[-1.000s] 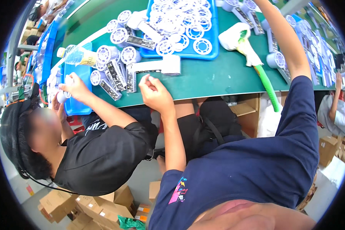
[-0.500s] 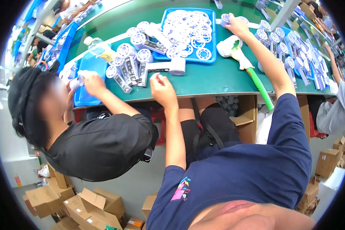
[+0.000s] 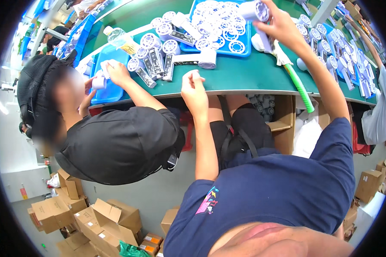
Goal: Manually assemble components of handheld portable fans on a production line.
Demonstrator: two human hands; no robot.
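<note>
Over the bench, my right hand [image 3: 284,29] is closed on a white cylindrical housing [image 3: 256,12] with a flat arm hanging from it. Just below it lies a green-handled tool [image 3: 299,88], its head wrapped in white cloth and partly covered by the housing's arm. My left hand [image 3: 194,91] is held over the bench's front edge with its fingers curled in. Whether a small thing is between them I cannot make out. Nearest to it is another white housing [image 3: 207,59], lying on its side with a dark strip along its arm.
A blue tray [image 3: 243,50] holds a heap of white slotted discs [image 3: 216,19]. Several housings [image 3: 152,64] stand at the left, beside a plastic bottle [image 3: 116,36]. A co-worker in black [image 3: 120,137] sits close at my left. More housings [image 3: 330,47] fill the right; cardboard boxes [image 3: 111,218] lie behind.
My right hand has lifted the housing off the back of the bench and brought it closer. My left hand stays curled near the edge. The whole view has shifted slightly.
</note>
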